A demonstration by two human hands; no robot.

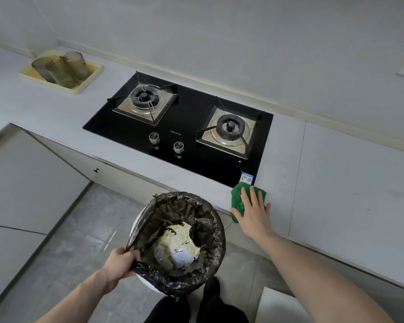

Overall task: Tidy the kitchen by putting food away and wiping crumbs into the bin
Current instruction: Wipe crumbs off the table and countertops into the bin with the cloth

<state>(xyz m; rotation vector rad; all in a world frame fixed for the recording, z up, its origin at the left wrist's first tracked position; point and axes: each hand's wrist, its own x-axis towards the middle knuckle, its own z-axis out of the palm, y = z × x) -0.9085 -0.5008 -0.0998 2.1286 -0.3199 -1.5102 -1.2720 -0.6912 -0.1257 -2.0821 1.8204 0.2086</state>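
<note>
The right hand (252,209) lay flat, fingers straight and spread, pressing a green cloth (239,201) onto the front edge of the desk (336,173), right at the near corner of the black gas hob (187,127). The left hand (120,263) was curled round the near rim of the bin (177,243), gripping the black liner (203,213) there and holding the bin up beside the desk edge, its mouth tilted toward the cloth, just left of it. Pale scraps and crumpled paper (180,243) already sat at the bottom. This looked like the wiping step: crumbs being swept off the edge and into the bin. Whether any crumbs lay under the cloth could not be told. The next move seemed to call for a sideways drag of the cloth over the lip, with the bin tucked close under the edge so nothing dropped to the tiled floor (75,241). Farther off, at the back left of the desk, a yellow tray (84,86) carried several cloudy tumblers (63,68), well apart from the work.
</note>
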